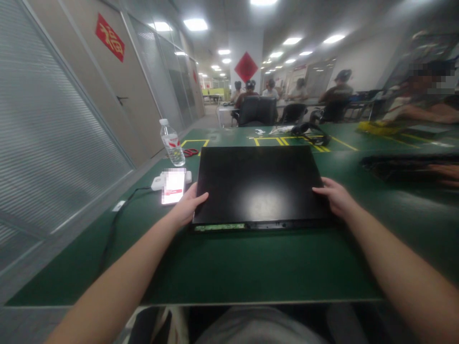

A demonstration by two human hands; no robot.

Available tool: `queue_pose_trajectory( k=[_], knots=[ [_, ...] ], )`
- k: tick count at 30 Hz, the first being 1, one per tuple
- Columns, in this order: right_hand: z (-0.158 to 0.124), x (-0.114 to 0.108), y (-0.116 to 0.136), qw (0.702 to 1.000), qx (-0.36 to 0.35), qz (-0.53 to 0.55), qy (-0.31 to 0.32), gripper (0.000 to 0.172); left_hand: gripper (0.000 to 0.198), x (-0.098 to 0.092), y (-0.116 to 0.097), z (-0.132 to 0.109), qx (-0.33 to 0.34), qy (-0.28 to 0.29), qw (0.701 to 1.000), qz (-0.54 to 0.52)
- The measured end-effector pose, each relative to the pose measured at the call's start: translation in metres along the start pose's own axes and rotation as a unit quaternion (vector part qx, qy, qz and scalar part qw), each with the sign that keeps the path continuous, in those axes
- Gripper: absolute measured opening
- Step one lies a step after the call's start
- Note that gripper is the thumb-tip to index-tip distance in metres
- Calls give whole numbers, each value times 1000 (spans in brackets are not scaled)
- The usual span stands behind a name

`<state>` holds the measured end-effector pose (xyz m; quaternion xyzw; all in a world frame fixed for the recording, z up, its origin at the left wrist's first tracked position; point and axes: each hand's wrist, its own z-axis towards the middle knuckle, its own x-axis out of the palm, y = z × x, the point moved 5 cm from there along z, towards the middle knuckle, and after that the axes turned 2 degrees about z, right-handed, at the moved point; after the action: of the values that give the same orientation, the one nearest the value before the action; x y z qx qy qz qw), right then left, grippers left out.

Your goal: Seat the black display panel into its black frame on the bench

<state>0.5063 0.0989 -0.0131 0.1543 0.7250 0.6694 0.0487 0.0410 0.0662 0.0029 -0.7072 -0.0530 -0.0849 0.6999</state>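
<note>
1. Facing up over the green table (251, 272), the black panel (258, 184) bares a probably fragile green strip (219, 227) nearest.
2. Left hand (189, 204) and right hand (337, 197) clasp its opposite sides, thumbs (202, 198) on top: a sound hold.
3. Beyond, its glossy face looks stiff, slick.

Underside of panel (254, 177) hidden, co-worker (419, 111) blurred

The left hand (188, 204) and right hand (336, 197) grip a black display panel (256, 179); left of it stands a water bottle (172, 145).
</note>
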Motion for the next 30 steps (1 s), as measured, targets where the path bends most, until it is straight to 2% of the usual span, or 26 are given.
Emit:
queue_pose_trajectory(
  k=[9,14,19,26,30],
  knots=[
    [1,1,2,999,-31,-20,-11,35,67,1,-3,-4,-26,-11,1000,-11],
    [6,2,0,998,-42,-33,25,32,58,-3,-2,-3,-43,-21,999,-7],
    [11,-9,-2,999,-32,-34,-23,45,50,-8,1,0,-84,-41,996,8],
    [2,-3,2,999,-19,-2,-41,72,39,-11,1,0,-85,-52,995,19],
    [-3,0,6,998,-32,-15,-45,72,39,-15,1,0,-82,-63,994,28]
  ],
)
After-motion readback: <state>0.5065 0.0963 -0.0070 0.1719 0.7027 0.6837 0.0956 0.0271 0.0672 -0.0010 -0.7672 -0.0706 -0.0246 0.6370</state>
